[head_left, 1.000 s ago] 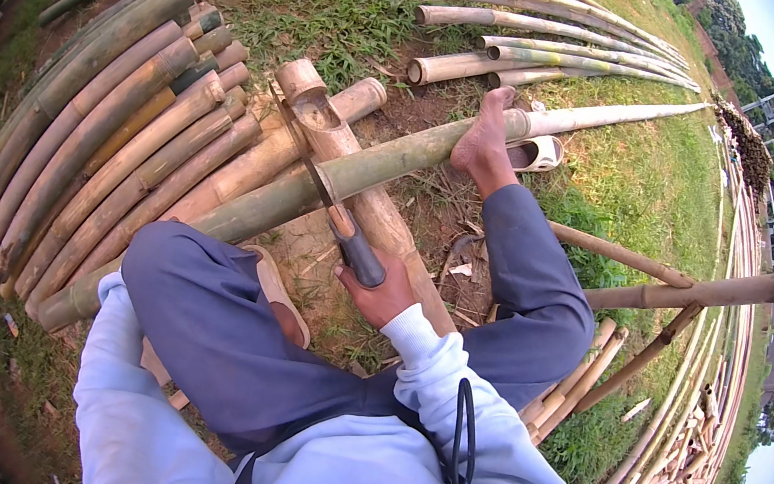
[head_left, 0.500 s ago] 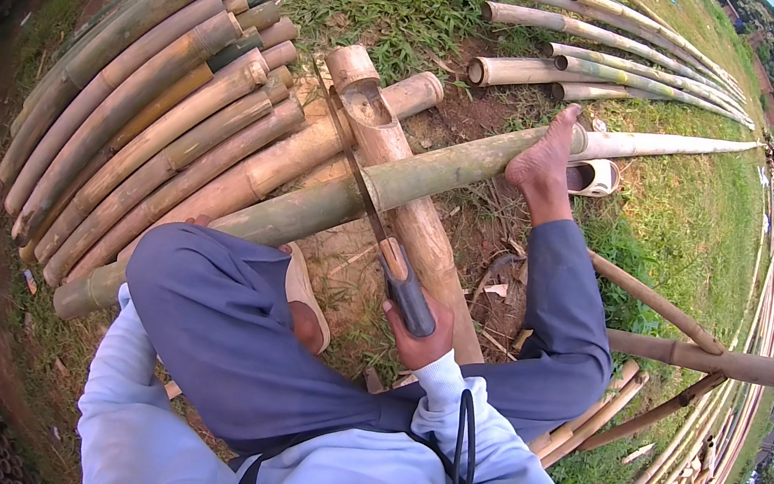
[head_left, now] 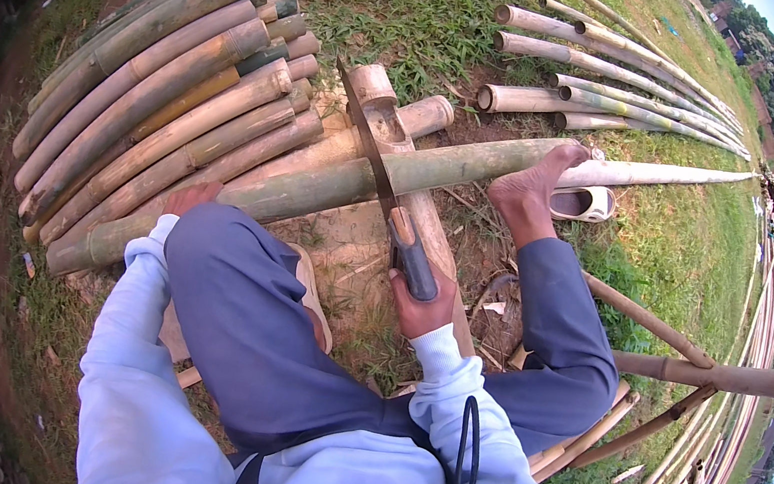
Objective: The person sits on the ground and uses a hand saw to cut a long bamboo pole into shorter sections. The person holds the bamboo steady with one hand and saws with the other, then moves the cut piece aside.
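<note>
My right hand (head_left: 420, 300) sits closest to me, its fingers wrapped tight around the dark grey handle of a long, flat-bladed chopping knife (head_left: 379, 165), whose blade rises up and away across the long green bamboo pole (head_left: 335, 188) with its edge at the stem. That pole lies slantwise over a short, thick tan bamboo block (head_left: 381, 120), which lifts it off the bare dirt. My left hand (head_left: 189, 198) rests on the pole's near end behind my knee, fingers mostly hidden, so I cannot tell their grip. My bare right foot (head_left: 532, 189) presses the pole down farther along. Beyond, a stack of trimmed bamboo poles (head_left: 157, 94) lies left.
</note>
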The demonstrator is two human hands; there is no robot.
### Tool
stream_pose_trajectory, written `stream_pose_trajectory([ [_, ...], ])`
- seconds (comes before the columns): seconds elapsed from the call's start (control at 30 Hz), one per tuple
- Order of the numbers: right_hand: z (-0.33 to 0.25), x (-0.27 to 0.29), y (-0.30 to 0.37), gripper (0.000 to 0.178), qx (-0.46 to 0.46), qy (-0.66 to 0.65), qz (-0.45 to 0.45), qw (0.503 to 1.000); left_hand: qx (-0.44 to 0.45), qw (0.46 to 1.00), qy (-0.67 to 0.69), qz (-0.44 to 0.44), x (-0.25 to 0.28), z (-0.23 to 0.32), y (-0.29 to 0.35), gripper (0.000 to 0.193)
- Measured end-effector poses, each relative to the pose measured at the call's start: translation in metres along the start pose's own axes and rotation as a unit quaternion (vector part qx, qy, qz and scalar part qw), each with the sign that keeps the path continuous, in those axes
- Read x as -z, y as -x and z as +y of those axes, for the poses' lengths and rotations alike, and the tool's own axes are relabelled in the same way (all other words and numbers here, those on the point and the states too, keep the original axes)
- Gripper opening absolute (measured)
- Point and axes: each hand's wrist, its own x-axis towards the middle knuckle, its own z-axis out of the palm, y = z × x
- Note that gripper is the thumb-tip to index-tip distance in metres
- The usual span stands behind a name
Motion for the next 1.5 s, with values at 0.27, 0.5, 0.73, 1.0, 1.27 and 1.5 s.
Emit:
stream_pose_trajectory([
  [0.27, 0.019, 0.001, 0.007, 0.021, 0.004, 0.002, -0.029, 1.000, -0.002, 0.997, -0.017, 0.071, -0.002, 0.037, 0.017, 0.036],
  [0.5, 0.003, 0.002, -0.001, 0.023, -0.021, 0.025, -0.058, 0.998, 0.036, 0.995, -0.021, 0.089, -0.008, 0.040, 0.022, 0.050],
  [0.73, -0.011, 0.013, -0.009, 0.021, -0.029, 0.026, -0.082, 0.996, 0.002, 0.999, -0.001, 0.045, -0.006, 0.034, 0.010, 0.060],
  [1.0, -0.001, 0.018, 0.006, 0.017, -0.045, 0.048, -0.043, 0.997, -0.030, 0.997, -0.019, 0.070, -0.008, 0.041, 0.009, 0.041],
  [1.27, 0.039, 0.030, 0.024, 0.018, -0.032, 0.066, -0.051, 0.996, 0.033, 0.999, 0.001, 0.023, 0.003, 0.064, 0.047, 0.045],
  [1.5, -0.020, 0.005, -0.017, 0.020, -0.003, 0.045, -0.083, 0.996, 0.066, 0.996, -0.027, 0.054, 0.000, 0.066, 0.048, 0.051],
])
